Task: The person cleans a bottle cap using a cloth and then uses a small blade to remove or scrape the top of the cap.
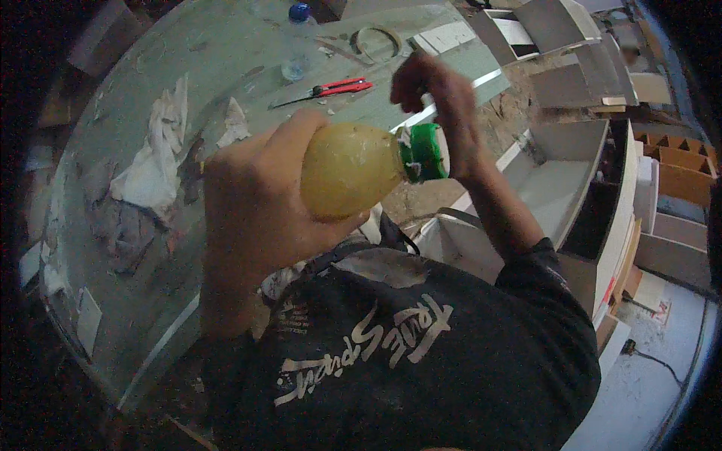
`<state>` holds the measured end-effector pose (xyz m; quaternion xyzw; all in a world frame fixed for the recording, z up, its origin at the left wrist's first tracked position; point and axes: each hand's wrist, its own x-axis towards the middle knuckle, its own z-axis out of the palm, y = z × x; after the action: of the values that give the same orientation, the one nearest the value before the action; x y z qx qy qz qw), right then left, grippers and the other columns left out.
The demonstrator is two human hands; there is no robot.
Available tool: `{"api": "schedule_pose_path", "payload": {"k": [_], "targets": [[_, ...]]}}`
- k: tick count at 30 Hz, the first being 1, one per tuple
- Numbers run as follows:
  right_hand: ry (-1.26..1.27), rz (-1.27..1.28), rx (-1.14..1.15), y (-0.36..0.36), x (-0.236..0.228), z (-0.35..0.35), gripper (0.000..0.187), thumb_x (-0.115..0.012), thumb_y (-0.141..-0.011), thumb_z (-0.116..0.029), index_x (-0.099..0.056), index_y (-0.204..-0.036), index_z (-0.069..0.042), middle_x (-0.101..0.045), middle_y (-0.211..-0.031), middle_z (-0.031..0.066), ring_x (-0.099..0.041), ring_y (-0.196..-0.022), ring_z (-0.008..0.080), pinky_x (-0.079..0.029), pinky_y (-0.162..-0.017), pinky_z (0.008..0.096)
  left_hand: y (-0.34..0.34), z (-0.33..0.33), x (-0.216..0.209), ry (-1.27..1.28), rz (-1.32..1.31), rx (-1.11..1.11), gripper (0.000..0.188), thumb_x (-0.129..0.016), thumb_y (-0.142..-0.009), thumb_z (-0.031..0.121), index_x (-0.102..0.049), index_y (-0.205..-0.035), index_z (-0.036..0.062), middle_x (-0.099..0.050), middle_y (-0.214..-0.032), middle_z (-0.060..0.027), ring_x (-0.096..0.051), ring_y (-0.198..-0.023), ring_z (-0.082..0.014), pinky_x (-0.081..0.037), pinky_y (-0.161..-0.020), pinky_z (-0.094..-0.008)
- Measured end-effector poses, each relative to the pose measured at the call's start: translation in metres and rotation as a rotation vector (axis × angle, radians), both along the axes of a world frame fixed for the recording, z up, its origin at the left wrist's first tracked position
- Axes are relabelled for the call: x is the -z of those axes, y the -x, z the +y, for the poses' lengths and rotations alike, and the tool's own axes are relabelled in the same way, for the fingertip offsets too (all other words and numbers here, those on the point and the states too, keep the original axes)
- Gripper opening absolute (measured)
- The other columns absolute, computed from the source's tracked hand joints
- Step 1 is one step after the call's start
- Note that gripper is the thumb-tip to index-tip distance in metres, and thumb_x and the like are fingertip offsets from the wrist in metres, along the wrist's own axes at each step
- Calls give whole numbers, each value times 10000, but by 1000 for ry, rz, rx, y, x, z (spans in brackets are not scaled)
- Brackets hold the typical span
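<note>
Close in front of me, my left hand (pixel 263 177) is wrapped round the body of a plastic bottle (pixel 350 173) that looks cloudy yellow. The bottle lies tipped sideways, its neck pointing right. A green cap (pixel 426 152) with pale smears sits on that end. My right hand (pixel 436 86) is raised just beyond the cap, wrist bent and fingers curled in; a small pale spot shows by the fingers, but what they hold, if anything, is unclear. Past the bottle, a red-handled cutting tool (pixel 340 88) with a dark pointed blade rests on the greenish table (pixel 203 60).
A clear bottle with a blue cap (pixel 298 37) stands at the table's far side, near a pale ring (pixel 377 43). Crumpled white cloth (pixel 159 154) lies at left. Pale open boxes or drawers (pixel 560 161) crowd the right, with a brown divided tray (pixel 677 161) behind.
</note>
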<state>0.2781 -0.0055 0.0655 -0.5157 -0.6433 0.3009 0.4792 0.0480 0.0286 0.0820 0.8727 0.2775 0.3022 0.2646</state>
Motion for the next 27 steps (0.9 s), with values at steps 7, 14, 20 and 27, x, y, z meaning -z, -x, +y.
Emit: {"api": "schedule_pose_path", "payload": {"k": [7,14,20,27], "targets": [[-944,-539,-337,-16,-50,16,731,-472,-807,-785,-589,-779,-64,-520,-726,56,-517,-571,213,-407,-472,325,1,-14,-20,104,137,-6,528,-843,-493,200,-619,-946,49,-684,-797,-132,-700,-749,-318,-538,-669,-390],[-1123,-812,-463,-7,-59,18,719,-329,-934,-702,-492,-671,-53,-470,-635,72,-525,-531,238,-437,-460,352,-11,-7,-4,183,20,155,535,-857,-529,315,-616,-931,56,-621,-705,-157,-646,-670,-371,-500,-599,-426],[-760,-706,-282,3,-29,33,291,-473,-833,-261,-487,-624,-60,-387,-563,82,-437,-449,258,-345,-421,375,-18,7,39,329,-141,62,514,-849,-534,290,-661,-922,10,-673,-768,-177,-677,-734,-362,-538,-694,-422],[-283,-536,-84,3,12,36,325,-491,-879,-198,-523,-597,-40,-465,-527,140,-501,-468,338,-399,-462,411,-37,12,59,284,23,-208,521,-836,-565,324,-661,-955,26,-682,-795,-188,-680,-749,-375,-535,-706,-467]]}}
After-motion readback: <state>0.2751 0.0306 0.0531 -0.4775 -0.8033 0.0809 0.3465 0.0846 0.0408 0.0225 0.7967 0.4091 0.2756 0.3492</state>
